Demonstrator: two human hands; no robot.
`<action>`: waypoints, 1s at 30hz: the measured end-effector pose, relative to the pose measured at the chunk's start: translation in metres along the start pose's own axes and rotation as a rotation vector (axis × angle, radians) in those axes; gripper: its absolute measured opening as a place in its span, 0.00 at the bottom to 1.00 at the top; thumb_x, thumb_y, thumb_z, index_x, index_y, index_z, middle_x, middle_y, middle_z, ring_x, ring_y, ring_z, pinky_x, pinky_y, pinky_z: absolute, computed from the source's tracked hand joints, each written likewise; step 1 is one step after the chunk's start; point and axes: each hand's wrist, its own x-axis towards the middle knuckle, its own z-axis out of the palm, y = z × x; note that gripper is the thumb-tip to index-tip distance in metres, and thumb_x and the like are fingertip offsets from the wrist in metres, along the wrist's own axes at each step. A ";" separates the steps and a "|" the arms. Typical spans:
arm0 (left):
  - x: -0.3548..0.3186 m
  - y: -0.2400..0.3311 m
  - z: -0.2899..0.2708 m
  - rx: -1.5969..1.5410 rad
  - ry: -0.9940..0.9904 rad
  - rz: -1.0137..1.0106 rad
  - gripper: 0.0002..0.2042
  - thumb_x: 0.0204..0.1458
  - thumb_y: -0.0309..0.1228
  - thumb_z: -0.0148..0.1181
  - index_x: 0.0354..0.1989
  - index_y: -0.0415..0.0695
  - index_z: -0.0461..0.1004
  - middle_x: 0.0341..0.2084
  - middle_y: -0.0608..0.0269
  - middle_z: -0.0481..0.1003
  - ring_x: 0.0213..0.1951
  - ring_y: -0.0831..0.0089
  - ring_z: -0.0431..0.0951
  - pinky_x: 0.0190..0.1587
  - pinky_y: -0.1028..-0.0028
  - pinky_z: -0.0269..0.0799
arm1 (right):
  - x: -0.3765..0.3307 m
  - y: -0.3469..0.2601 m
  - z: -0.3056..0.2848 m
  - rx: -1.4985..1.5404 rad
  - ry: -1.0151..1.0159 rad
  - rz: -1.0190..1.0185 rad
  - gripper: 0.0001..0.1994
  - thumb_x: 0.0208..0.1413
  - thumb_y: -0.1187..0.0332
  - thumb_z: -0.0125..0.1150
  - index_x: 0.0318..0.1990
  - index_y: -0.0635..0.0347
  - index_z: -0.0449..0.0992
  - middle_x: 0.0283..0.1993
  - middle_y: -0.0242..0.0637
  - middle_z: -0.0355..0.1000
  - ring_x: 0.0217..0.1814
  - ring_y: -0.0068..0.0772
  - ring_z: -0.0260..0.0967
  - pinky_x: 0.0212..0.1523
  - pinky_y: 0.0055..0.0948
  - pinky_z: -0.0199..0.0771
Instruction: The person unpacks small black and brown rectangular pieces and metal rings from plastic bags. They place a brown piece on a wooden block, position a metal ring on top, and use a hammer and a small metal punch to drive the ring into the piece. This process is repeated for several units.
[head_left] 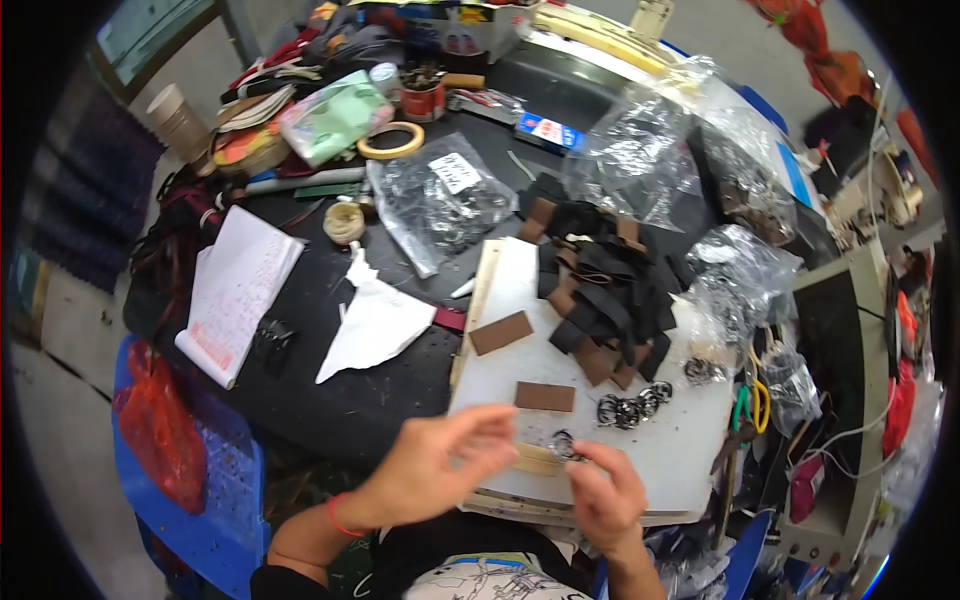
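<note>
Over the near edge of the white board (pixel 480 395), my right hand (pixel 610 495) pinches a small shiny dark ring (pixel 564 445) between thumb and fingers. My left hand (pixel 445 465) is to its left with fingers stretched and apart, nothing in them. A tan flat strip (pixel 537 460) lies on the board between the hands, partly covered by the left fingers. Just beyond them rests a brown rectangular piece (pixel 545 397), with another brown piece (pixel 502 333) tilted farther off. A row of similar dark rings (pixel 635 408) sits to the right.
A heap of black and brown strips (pixel 605 290) covers the board's far right. Clear plastic bags (pixel 735 280), yellow-handled scissors (pixel 761 402) and a monitor-like box (pixel 850 400) stand right. Left are white paper (pixel 375 325), an open notebook (pixel 240 290) and a blue chair (pixel 215 540).
</note>
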 end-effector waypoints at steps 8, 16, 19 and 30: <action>0.004 -0.016 0.057 -0.346 0.149 -0.008 0.16 0.54 0.19 0.57 0.51 0.31 0.68 0.41 0.51 0.76 0.43 0.74 0.77 0.47 0.76 0.74 | 0.005 0.002 0.001 -0.025 -0.015 -0.196 0.13 0.40 0.80 0.60 0.37 0.68 0.74 0.45 0.48 0.72 0.43 0.46 0.73 0.40 0.35 0.76; 0.007 -0.022 0.057 -0.052 0.333 0.148 0.06 0.51 0.22 0.61 0.36 0.33 0.76 0.29 0.54 0.80 0.32 0.75 0.81 0.34 0.78 0.77 | 0.002 -0.005 0.013 0.130 0.052 -0.151 0.14 0.40 0.81 0.61 0.38 0.70 0.74 0.42 0.48 0.72 0.40 0.44 0.73 0.37 0.34 0.76; 0.007 -0.021 0.057 0.040 0.362 0.176 0.06 0.51 0.24 0.62 0.35 0.34 0.77 0.26 0.55 0.80 0.29 0.74 0.82 0.31 0.78 0.77 | 0.002 -0.007 0.014 0.125 0.025 -0.179 0.14 0.40 0.81 0.62 0.39 0.70 0.75 0.41 0.47 0.73 0.39 0.44 0.74 0.36 0.33 0.76; 0.007 -0.014 0.048 0.096 0.408 0.182 0.05 0.51 0.24 0.61 0.32 0.34 0.76 0.24 0.56 0.80 0.28 0.74 0.81 0.30 0.78 0.76 | 0.011 -0.018 0.025 0.116 0.043 -0.169 0.15 0.40 0.84 0.65 0.39 0.67 0.75 0.37 0.47 0.74 0.33 0.42 0.73 0.31 0.30 0.74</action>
